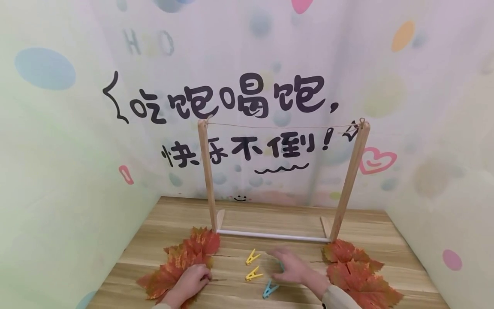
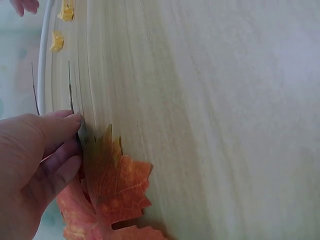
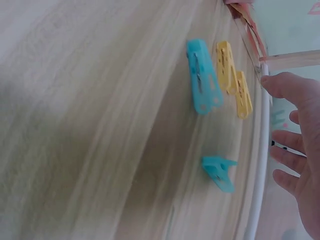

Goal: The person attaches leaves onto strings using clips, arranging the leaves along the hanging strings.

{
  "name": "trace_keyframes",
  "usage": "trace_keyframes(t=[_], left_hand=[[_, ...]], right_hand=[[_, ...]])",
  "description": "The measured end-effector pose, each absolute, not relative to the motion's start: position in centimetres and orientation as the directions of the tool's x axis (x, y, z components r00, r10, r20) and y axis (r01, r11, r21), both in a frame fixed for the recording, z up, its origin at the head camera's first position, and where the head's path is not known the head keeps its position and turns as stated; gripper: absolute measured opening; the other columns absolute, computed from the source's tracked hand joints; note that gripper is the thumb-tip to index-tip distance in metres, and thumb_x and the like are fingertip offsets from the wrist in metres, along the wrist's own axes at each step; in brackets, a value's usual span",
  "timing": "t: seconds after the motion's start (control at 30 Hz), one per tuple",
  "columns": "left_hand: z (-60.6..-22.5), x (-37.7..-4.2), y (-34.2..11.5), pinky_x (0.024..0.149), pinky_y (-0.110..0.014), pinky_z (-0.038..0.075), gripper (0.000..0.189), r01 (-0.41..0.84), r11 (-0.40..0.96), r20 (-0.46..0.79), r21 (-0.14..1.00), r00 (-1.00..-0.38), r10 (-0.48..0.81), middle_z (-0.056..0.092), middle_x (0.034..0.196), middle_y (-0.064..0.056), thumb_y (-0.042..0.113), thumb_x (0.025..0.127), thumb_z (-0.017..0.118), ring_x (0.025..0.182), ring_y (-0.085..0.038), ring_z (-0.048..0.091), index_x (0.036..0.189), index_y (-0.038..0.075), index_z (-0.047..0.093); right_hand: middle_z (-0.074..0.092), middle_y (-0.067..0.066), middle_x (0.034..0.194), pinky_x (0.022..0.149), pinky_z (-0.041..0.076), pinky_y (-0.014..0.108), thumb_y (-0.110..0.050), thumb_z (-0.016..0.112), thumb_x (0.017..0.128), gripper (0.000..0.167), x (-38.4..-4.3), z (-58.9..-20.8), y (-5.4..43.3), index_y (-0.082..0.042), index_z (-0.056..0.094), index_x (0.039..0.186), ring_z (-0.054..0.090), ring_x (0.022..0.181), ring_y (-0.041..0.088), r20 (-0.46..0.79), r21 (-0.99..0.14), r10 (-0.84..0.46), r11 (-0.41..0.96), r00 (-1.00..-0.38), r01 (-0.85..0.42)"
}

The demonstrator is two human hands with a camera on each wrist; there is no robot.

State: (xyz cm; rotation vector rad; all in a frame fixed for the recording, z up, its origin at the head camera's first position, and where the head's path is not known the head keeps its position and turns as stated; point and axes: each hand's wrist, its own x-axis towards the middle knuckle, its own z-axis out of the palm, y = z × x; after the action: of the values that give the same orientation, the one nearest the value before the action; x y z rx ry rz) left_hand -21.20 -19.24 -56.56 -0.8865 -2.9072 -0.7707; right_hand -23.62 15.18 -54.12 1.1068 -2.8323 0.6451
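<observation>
My left hand (image 1: pixel 193 280) pinches the thin dark stem (image 2: pixel 70 92) of a red-orange artificial maple leaf (image 2: pixel 120 185) between thumb and fingers. More such leaves (image 1: pixel 158 279) lie spread around that hand on the left. Over the middle of the table, my right hand (image 1: pixel 294 267) hovers with its fingers spread and holds nothing. Near it lie two yellow clothespins (image 1: pixel 253 274) and a blue clothespin (image 1: pixel 270 289). A second blue clothespin (image 3: pixel 219 172) is mostly covered by the right hand in the head view, but shows fully in the right wrist view.
Behind the clothespins stands a wooden frame (image 1: pixel 209 180) with two posts and a white bottom rod (image 1: pixel 274 235). A thin string (image 1: pixel 270 127) runs between the post tops. Another group of red leaves (image 1: pixel 355 279) lies at the right. A printed curtain (image 1: pixel 247 51) closes off the back.
</observation>
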Motion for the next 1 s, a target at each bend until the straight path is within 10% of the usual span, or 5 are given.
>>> trace_keyframes(t=[1.0], left_hand=[[-53.5, -20.9, -18.1, 0.052, -0.020, 0.039, 0.016, 0.531, 0.691, 0.165, 0.490, -0.835, 0.524, 0.048, 0.067, 0.009, -0.008, 0.074, 0.064, 0.059, -0.001, 0.042, 0.072, 0.006, 0.056]], right_hand=[[0.060, 0.007, 0.111, 0.086, 0.046, 0.033, -0.018, 0.066, 0.081, 0.036, -22.7, -57.7, 11.7, -0.006, 0.060, 0.114, 0.055, 0.103, 0.020, 0.153, -0.394, -0.630, 0.667, -0.761, -0.632]])
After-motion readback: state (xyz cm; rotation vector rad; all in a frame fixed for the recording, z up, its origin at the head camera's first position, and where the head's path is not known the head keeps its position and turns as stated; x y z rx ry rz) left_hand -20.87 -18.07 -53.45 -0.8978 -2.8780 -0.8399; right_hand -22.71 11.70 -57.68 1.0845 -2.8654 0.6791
